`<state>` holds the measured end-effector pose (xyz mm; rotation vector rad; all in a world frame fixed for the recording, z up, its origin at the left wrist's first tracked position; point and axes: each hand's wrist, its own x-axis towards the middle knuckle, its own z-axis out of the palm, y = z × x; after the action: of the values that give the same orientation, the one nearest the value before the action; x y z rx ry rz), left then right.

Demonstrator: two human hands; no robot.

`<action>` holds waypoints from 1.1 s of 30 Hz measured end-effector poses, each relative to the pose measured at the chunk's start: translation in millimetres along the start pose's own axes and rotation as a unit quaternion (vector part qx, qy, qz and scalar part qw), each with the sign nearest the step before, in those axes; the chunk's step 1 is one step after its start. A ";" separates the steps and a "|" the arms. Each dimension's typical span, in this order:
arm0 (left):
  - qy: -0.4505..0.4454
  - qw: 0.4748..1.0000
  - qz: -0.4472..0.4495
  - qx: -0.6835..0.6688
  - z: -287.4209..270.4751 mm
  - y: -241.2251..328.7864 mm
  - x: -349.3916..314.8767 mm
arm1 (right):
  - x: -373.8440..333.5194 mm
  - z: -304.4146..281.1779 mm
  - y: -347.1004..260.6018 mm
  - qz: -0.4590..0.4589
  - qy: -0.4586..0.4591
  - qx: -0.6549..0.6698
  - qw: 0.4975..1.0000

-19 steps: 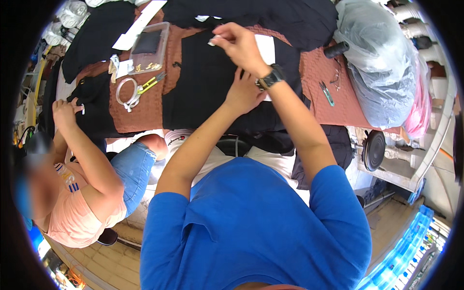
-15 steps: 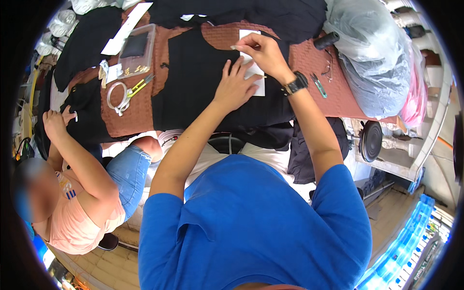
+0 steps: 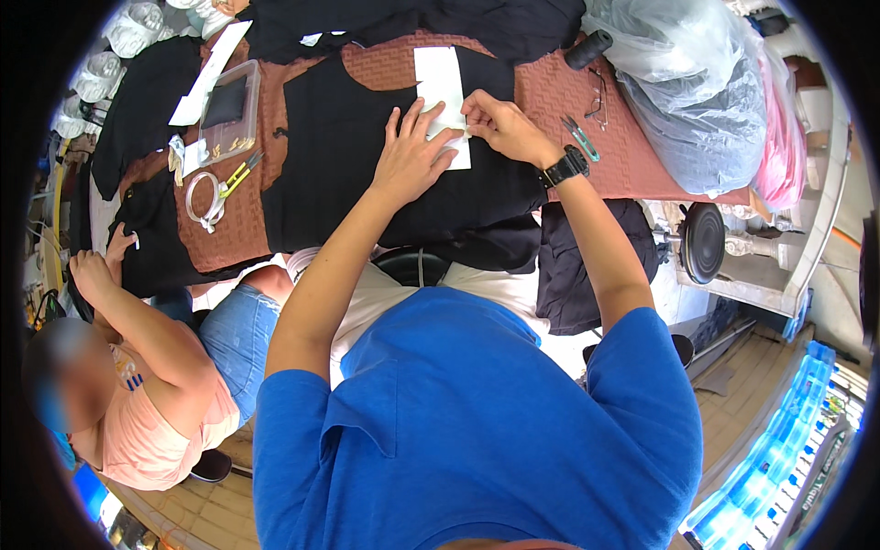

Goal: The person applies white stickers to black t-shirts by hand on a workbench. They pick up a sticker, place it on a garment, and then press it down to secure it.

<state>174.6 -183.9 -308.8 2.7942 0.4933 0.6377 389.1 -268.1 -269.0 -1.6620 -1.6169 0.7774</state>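
White card [image 3: 438, 71] hemmed in by the left hand [image 3: 409, 154] over its left edge and the right hand [image 3: 510, 130] at its right edge, low passage over flat black cloth [image 3: 323, 119] left of it, transparent box [image 3: 254, 96] farther left, spool [image 3: 588, 49], green snips [image 3: 580, 139] and bulging plastic bag [image 3: 689, 105] obstructing its right.

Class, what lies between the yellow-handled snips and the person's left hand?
In the head view, a strip of brown cloth beside the snips, then black fabric up to the left hand.
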 end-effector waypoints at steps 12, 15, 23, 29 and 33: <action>0.012 1.000 0.006 0.006 0.8 0.0 0.6 | 6.2 -1.4 -1.1 -0.056 0.003 -0.064 0.996; 0.001 1.000 0.002 0.002 -0.5 0.9 0.4 | 9.7 -1.7 1.8 -0.074 -0.005 -0.057 0.996; -0.007 1.000 -0.004 0.004 -0.1 0.5 0.1 | 12.8 -3.1 1.2 -0.064 -0.039 -0.079 0.994; -0.010 1.000 -0.004 0.010 -0.3 0.2 0.5 | 15.3 -2.7 4.4 -0.071 -0.044 -0.090 0.992; 0.012 1.000 0.006 0.004 1.7 -0.2 1.0 | 17.7 -3.1 7.2 -0.071 -0.045 -0.097 0.992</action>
<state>176.2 -183.7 -310.0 2.8020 0.4852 0.6740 396.7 -250.6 -272.2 -1.6426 -1.9033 0.6491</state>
